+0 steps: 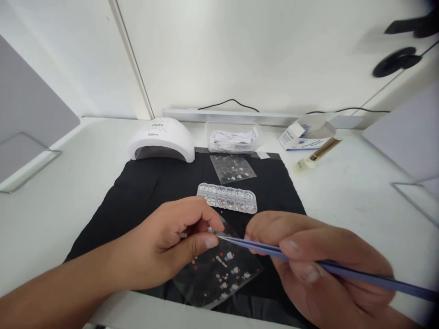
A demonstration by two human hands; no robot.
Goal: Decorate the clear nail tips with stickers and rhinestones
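Note:
My left hand [178, 240] is closed in a pinch, thumb and forefinger around a tiny item too small to name. Blue tweezers [264, 248] lie between the fingers of my right hand [312, 265], their tips touching the spot at my left fingertips. Below the hands, a clear sheet [212, 283] with small red and white decorations rests on the black cloth [137, 187]. Just beyond my left hand stands a clear compartment case [228, 197] of small gems. Farther back lies a second clear sheet [233, 168] with similar decorations.
A white nail lamp [163, 137] stands at the back left. Behind the cloth is a clear tub [233, 138] of white packets. An opened white box [305, 137] and a gold-capped bottle [317, 155] are at the back right.

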